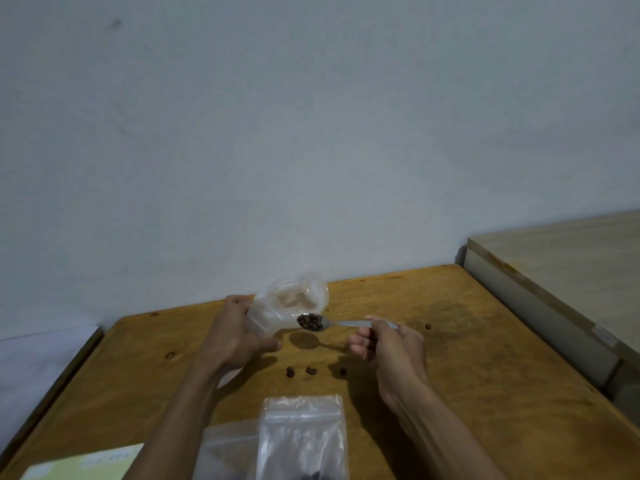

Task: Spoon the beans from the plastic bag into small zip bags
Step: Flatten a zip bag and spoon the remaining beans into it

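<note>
Our right hand [388, 344] pinches the handle of a metal spoon [341, 323], its bowl heaped with brown beans [310, 321] and held level above the wooden table [450, 358]. Our left hand [235, 336] grips a small zip bag [263, 322], just left of the spoon's bowl. Behind both, near the wall, sits the crumpled plastic bag [299, 292]. A few loose beans [299, 371] lie on the table between our wrists, one more to the right. Nearer us lie more zip bags [303, 438], the upper one with something dark at its bottom edge.
</note>
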{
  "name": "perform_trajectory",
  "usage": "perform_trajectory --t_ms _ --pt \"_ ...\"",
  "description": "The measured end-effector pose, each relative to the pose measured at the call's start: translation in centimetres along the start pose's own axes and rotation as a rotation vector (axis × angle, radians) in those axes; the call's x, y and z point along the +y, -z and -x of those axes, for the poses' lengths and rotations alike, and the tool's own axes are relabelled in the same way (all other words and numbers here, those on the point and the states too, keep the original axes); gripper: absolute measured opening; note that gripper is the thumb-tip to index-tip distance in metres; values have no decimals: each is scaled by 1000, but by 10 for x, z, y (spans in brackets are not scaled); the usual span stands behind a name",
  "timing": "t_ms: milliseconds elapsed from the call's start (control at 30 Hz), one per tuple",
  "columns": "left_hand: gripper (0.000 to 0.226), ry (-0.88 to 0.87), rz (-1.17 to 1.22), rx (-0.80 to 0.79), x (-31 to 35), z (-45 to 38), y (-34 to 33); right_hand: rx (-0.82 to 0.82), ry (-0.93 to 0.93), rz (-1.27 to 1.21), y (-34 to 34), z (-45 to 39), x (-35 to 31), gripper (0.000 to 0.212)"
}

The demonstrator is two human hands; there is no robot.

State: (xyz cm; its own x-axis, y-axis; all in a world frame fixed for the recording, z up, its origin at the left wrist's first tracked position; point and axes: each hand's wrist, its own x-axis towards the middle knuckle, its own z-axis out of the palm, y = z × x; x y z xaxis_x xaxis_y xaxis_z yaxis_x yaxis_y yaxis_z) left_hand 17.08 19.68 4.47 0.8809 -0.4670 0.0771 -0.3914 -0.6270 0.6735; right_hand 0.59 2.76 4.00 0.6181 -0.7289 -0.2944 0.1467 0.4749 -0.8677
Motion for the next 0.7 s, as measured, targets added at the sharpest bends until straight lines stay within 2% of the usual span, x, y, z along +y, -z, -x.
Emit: perform_trajectory --t_ms 133,267,333,400,500,533,600,700 --pt "91 -49 -51 16 3 -8 -1 -26 40 -16 0 7 -15 13" --pt "95 -80 -45 5 4 -1 -5 -78 130 -34 -14 16 -30 15" --pt "95 -88 -54 28 4 5 -7 -127 210 37 -26 21 -32 16" --pt "94 -91 -56 54 5 10 -9 -178 377 234 -37 27 -26 18" --pt "91 -77 8 64 6 15 -11 -252 760 673 -47 33 -11 19" --pt "91 -72 46 71 6 17 -11 -273 850 725 -46 35 -7 18" --pt "89 -56 123 93 5 19 -10 -281 909 665 -41 38 -6 17" --pt "83 -40 226 139 2 24 -9 -176 790 438 -26 40 -19 15"
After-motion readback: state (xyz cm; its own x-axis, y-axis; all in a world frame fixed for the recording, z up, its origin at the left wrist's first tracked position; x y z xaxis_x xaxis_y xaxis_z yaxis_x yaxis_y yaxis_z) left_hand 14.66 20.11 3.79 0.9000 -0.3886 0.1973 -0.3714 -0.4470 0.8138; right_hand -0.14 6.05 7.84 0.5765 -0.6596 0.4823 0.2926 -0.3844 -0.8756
